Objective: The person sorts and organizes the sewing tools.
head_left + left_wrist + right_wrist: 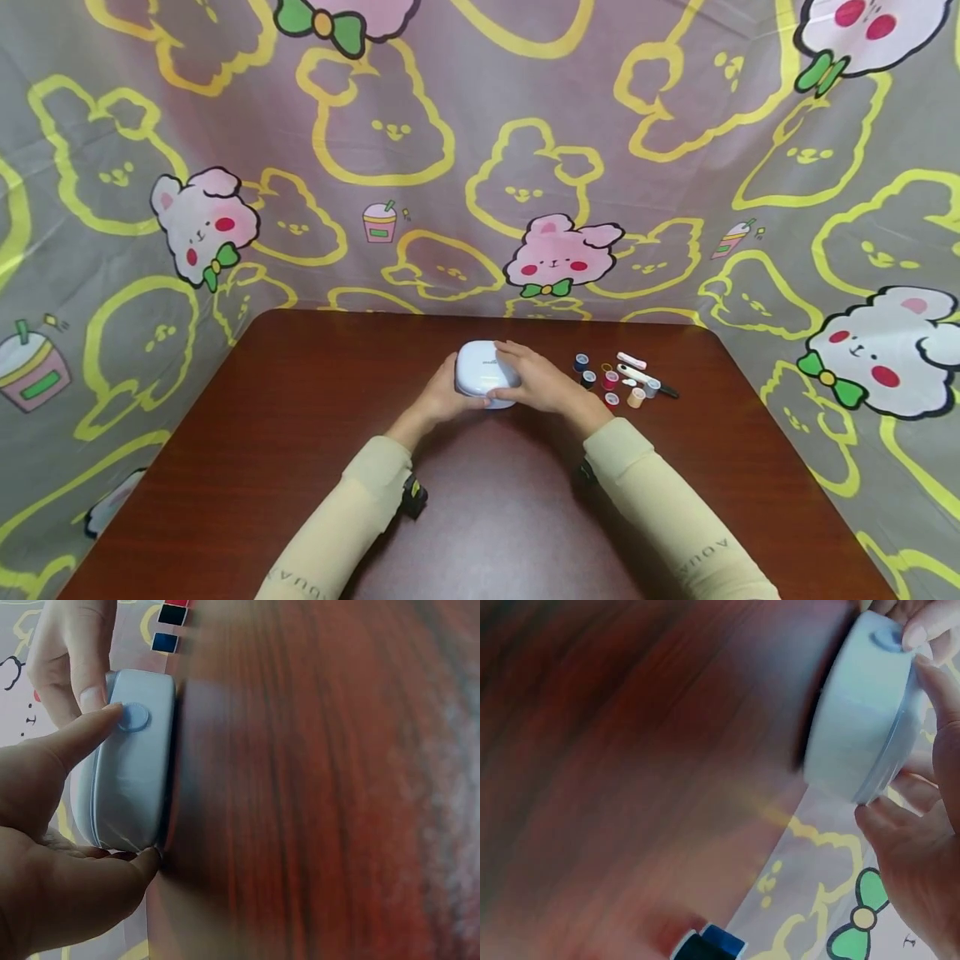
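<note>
A pale blue-white rounded case (pixel 476 364) sits on the table with its lid down. Round its left side curls my left hand (pixel 441 395), the thumb reaching the round button (pixel 135 718) on the front. My right hand (pixel 534 379) grips the lid from the right, its thumb at the front edge near the button and its fingers over the far side. In the left wrist view both thumbs meet close to the seam. The inside of the case is hidden.
Right of the case lie several thread spools, among them a dark blue spool (pixel 581 362), a pink-red spool (pixel 611 380) and a beige spool (pixel 637 398). A black-and-white slim tool (pixel 660 387) lies beside them. A patterned cloth (pixel 420 167) hangs behind the brown table (pixel 300 400).
</note>
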Tool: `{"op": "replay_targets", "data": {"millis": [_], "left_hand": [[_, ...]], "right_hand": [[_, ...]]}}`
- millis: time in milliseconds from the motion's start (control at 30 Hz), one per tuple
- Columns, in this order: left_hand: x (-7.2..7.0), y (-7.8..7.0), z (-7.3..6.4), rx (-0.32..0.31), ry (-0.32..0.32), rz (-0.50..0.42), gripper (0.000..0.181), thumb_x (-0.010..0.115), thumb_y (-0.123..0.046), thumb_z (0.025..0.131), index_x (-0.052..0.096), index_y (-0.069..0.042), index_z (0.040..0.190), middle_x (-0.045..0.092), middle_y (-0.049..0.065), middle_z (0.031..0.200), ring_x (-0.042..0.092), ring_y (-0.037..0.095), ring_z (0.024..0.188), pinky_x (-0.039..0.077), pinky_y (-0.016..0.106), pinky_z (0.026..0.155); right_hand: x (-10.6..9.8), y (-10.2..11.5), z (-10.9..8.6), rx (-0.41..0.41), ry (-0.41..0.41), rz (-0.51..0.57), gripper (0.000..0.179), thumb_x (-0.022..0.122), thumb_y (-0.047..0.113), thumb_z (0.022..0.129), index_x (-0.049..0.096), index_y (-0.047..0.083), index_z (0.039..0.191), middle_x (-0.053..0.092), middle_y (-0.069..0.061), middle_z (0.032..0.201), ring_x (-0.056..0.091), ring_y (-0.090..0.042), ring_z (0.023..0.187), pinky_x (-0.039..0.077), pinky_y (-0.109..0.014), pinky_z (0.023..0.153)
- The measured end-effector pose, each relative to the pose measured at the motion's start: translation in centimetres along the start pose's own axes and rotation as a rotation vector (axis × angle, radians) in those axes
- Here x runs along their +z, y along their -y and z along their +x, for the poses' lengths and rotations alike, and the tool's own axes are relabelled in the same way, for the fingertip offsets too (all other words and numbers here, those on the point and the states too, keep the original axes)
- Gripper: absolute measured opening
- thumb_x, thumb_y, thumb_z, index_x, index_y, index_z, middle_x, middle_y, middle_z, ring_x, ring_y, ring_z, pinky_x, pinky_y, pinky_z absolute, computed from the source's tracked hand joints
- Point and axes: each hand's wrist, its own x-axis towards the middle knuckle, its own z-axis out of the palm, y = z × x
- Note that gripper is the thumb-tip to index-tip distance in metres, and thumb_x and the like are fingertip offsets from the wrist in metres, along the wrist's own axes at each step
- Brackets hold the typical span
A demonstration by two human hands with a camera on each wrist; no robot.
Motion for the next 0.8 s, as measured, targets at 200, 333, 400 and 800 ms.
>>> {"op": "replay_targets", "data": {"millis": [200,333,400,800], "left_hand": [[0.01,-0.07,0.17,0.007,0.004,-0.022,0.104,0.094,-0.009,0.068,0.033,0.004,0.151,0.049,0.025,0.143,0.049,0.037,0.128,0.036,0.05,0.112],[0.16,0.05,0.13,-0.004,0.001,-0.036,0.105,0.094,-0.008,0.068,0.031,0.005,0.151,0.047,0.025,0.145,0.048,0.038,0.129,0.036,0.051,0.112],[0.19,-0.02,0.1,-0.017,-0.006,-0.043,0.106,0.094,-0.008,0.068,0.03,0.005,0.152,0.047,0.026,0.147,0.047,0.039,0.131,0.035,0.051,0.113],[0.44,-0.53,0.02,-0.087,-0.016,-0.065,0.107,0.094,-0.006,0.068,0.029,0.005,0.152,0.046,0.027,0.148,0.047,0.04,0.133,0.035,0.051,0.114]], "right_hand": [[-0.14,-0.07,0.04,-0.011,0.002,-0.036,0.082,0.081,0.045,0.087,0.052,-0.005,0.145,0.045,-0.021,0.155,0.041,-0.038,0.145,0.037,-0.048,0.115],[0.2,-0.31,0.05,-0.025,-0.004,-0.06,0.083,0.079,0.048,0.088,0.052,-0.005,0.145,0.045,-0.02,0.155,0.041,-0.038,0.144,0.038,-0.048,0.114],[0.32,-0.43,0.09,-0.037,-0.01,-0.074,0.083,0.079,0.048,0.088,0.051,-0.006,0.145,0.045,-0.021,0.155,0.041,-0.039,0.144,0.038,-0.049,0.114],[-0.35,-0.07,0.24,-0.061,0.064,-0.149,0.078,0.074,0.046,0.093,0.05,-0.006,0.145,0.042,-0.023,0.156,0.042,-0.038,0.141,0.039,-0.048,0.114]]}}
